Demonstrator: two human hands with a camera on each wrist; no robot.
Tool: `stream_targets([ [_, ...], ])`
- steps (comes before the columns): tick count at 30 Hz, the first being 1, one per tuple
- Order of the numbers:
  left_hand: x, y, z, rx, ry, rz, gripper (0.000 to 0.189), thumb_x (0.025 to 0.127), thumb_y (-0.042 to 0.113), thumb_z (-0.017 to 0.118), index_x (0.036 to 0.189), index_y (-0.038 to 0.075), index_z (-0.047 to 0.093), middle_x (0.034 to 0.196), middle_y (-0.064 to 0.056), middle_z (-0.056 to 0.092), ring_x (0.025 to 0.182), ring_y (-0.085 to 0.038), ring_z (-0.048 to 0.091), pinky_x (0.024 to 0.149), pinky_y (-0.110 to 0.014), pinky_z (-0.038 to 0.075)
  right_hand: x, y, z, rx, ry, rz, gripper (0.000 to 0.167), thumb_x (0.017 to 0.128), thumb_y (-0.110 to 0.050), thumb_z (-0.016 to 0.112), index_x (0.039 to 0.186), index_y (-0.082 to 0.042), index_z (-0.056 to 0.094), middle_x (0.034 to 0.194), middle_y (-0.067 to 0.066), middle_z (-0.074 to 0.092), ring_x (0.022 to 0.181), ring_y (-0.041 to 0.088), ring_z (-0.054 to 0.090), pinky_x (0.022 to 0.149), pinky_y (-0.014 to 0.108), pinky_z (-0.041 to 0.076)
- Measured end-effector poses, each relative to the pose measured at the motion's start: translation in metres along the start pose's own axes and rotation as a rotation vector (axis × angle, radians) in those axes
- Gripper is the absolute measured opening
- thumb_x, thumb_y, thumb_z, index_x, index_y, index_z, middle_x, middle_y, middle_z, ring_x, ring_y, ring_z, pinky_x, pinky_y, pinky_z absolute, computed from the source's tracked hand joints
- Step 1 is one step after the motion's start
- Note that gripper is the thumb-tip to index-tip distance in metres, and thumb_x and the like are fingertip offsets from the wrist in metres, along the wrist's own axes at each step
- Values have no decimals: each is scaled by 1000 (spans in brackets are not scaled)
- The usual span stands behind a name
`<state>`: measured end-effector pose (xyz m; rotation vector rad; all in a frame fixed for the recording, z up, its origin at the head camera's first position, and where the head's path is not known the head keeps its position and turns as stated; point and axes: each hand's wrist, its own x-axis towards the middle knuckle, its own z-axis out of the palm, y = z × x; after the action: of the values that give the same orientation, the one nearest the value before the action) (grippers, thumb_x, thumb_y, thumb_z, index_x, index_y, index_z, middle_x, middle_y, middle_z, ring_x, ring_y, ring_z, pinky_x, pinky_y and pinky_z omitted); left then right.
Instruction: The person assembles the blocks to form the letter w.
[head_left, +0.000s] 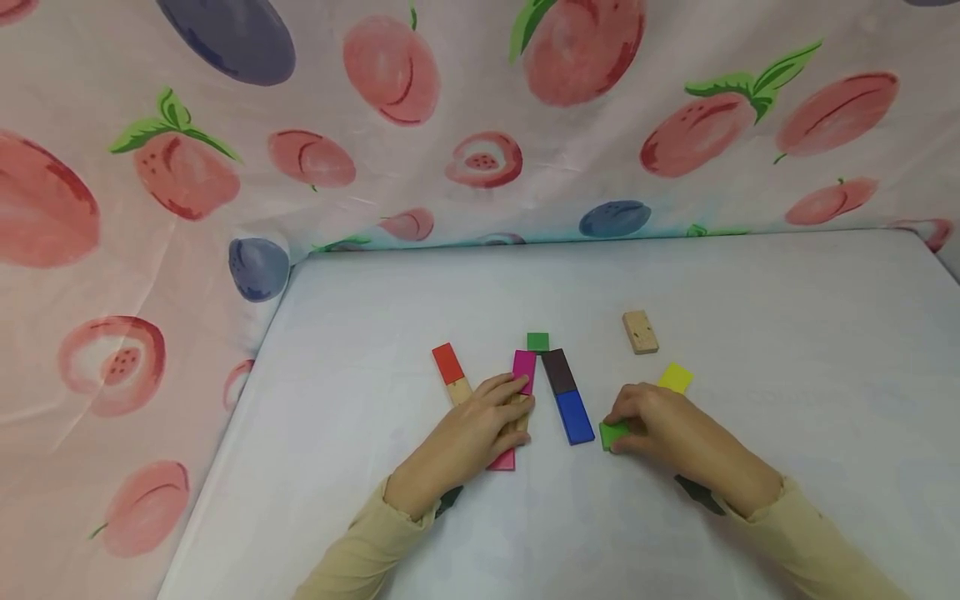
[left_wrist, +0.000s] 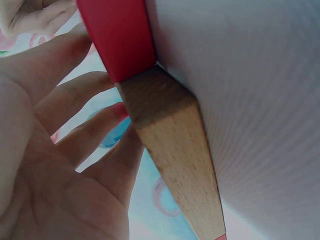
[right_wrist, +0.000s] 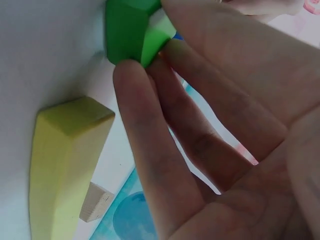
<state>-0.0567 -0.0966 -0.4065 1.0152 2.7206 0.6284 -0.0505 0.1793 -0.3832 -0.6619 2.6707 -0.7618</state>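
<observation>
My right hand (head_left: 663,425) pinches a light green block (head_left: 613,435) between thumb and fingers, low over the table just right of a blue block (head_left: 575,417). In the right wrist view the fingertips press on the sides of this green block (right_wrist: 127,32). My left hand (head_left: 472,429) lies over a row of blocks with its fingers stretched out. Under and beside those fingers are a magenta block (head_left: 523,371), a partly covered wooden block (head_left: 517,417) and a pink block (head_left: 503,460). The left wrist view has a wooden block (left_wrist: 180,160) end to end with a red-pink one (left_wrist: 120,37).
Left of these, a red block (head_left: 448,363) joins another wooden block (head_left: 459,392). A dark brown block (head_left: 558,371) meets the blue one, with a small green block (head_left: 537,342) above. Right lie a yellow block (head_left: 677,377) and a loose wooden block (head_left: 641,332) on the white table (head_left: 825,333).
</observation>
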Motion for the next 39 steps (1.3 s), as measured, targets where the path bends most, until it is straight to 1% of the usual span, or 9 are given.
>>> stream_targets([
  [6, -1, -1, 1, 4, -3, -4, 47, 94, 27, 69, 136, 6, 61, 153, -10, 45, 146, -27, 34, 114, -35, 39, -3, 0, 4, 14, -6, -32, 20, 73, -12, 87, 90, -10, 76, 88, -9, 66, 80, 6, 60, 70, 26, 56],
  [12, 0, -2, 2, 1, -2, -3, 47, 94, 27, 69, 136, 6, 61, 153, -10, 45, 146, -26, 34, 114, -34, 40, -6, -2, 8, 13, -13, -41, 21, 73, -11, 87, 91, -10, 75, 89, -8, 66, 79, 5, 58, 70, 25, 56],
  [23, 0, -1, 1, 1, 0, -5, 48, 94, 27, 69, 136, 6, 61, 153, -10, 45, 146, -26, 34, 114, -34, 39, -9, -3, 13, 13, -1, -87, 22, 72, -13, 88, 89, -11, 74, 85, -11, 62, 75, 2, 52, 64, 21, 52],
  [29, 0, -1, 0, -5, 1, -2, 47, 94, 26, 69, 136, 5, 61, 153, -10, 45, 146, -26, 34, 114, -34, 39, -10, -7, 13, 11, 3, -80, 23, 72, -12, 88, 88, -11, 73, 81, -12, 58, 72, 2, 49, 62, 19, 49],
  [39, 0, 0, -1, 0, -7, -5, 47, 95, 26, 69, 136, 6, 60, 153, -10, 45, 145, -26, 34, 114, -34, 39, -10, -10, 15, -8, 14, -66, 24, 71, -12, 88, 89, -12, 71, 81, -11, 57, 72, 3, 48, 62, 18, 49],
])
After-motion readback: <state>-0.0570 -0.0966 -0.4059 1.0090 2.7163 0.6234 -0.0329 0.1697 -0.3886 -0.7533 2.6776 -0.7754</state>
